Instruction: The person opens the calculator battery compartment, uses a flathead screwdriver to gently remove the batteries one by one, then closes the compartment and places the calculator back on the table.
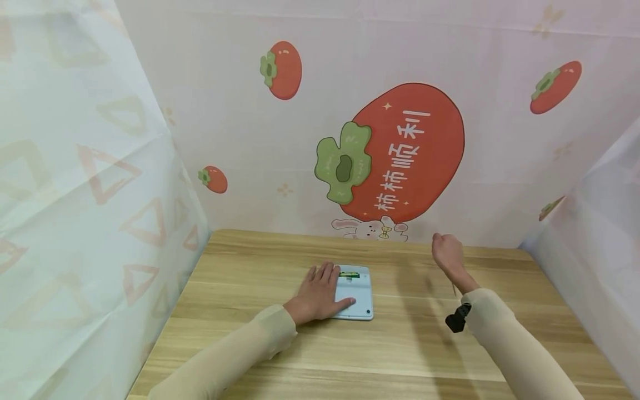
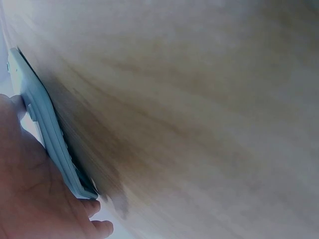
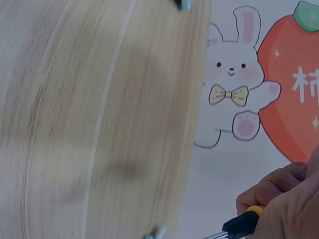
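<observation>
A pale-blue calculator (image 1: 356,297) lies back side up on the wooden table, with a green battery (image 1: 350,274) showing in a slot near its far edge. My left hand (image 1: 317,294) rests flat across its left part, thumb stretched over the back and fingers pointing away from me. In the left wrist view the calculator's side edge (image 2: 47,129) faces the camera, with that hand against it. Raised to the right, apart from the calculator, my right hand (image 1: 448,254) grips a screwdriver (image 3: 242,224) with a black and yellow handle. Its metal shaft points down; the tip is out of the wrist view.
The wooden table (image 1: 240,344) ends at a white back wall (image 1: 240,122) printed with persimmons and a rabbit. White sheets stand along the left (image 1: 100,194) and right (image 1: 600,233) sides. A black wrist device (image 1: 456,319) hangs at my right cuff.
</observation>
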`<state>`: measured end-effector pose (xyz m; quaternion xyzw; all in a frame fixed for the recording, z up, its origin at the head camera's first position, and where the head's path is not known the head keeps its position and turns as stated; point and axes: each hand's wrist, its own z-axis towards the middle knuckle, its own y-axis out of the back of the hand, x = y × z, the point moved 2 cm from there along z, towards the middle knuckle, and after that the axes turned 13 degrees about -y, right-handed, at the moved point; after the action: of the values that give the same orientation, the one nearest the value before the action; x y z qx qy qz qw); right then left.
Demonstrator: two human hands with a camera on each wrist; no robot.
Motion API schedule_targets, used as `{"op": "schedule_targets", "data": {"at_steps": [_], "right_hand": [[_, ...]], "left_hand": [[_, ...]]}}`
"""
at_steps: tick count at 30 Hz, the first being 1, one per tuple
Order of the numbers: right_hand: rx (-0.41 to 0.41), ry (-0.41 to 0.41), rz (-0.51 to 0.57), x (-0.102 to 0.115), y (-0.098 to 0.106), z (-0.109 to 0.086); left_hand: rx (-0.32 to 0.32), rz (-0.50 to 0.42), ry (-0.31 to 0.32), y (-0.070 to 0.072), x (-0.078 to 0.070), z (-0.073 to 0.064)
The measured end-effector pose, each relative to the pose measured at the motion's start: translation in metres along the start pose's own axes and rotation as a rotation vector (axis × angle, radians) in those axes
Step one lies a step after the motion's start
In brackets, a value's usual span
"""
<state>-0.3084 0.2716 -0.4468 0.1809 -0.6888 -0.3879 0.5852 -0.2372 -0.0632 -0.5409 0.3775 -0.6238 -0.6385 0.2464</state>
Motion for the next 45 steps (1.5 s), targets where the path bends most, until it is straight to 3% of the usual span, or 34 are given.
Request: {"op": "schedule_targets", "data": {"at_steps": [3, 14, 19, 23, 29, 33, 40, 45], "right_hand": [[-0.035, -0.011, -0.041, -0.004, 0.007, 0.001], [-0.037, 0.084, -0.087, -0.029, 0.029, 0.006], [-0.041, 0.079, -0.126, -0.04, 0.037, 0.009], [-0.059, 0.028, -0.172, -0.052, 0.041, 0.015], [-0.07, -0.123, -0.231, -0.065, 0.046, 0.02], [-0.081, -0.166, -0.272, -0.072, 0.049, 0.022], [-0.086, -0.146, -0.279, -0.091, 0.054, 0.024], [-0.102, -0.04, -0.287, -0.107, 0.061, 0.022]], "left_hand": [[-0.001, 0.003, -0.002, -0.001, 0.0, 0.0], [-0.005, 0.012, -0.003, -0.003, 0.001, 0.001], [0.0, 0.008, 0.005, -0.001, 0.0, 0.0], [0.01, 0.011, 0.007, 0.002, -0.002, -0.001], [0.016, 0.022, 0.006, 0.009, -0.006, -0.005], [0.014, 0.026, 0.009, 0.011, -0.007, -0.006], [0.011, 0.034, 0.009, 0.007, -0.005, -0.004], [0.009, 0.035, 0.014, 0.006, -0.005, -0.004]]}}
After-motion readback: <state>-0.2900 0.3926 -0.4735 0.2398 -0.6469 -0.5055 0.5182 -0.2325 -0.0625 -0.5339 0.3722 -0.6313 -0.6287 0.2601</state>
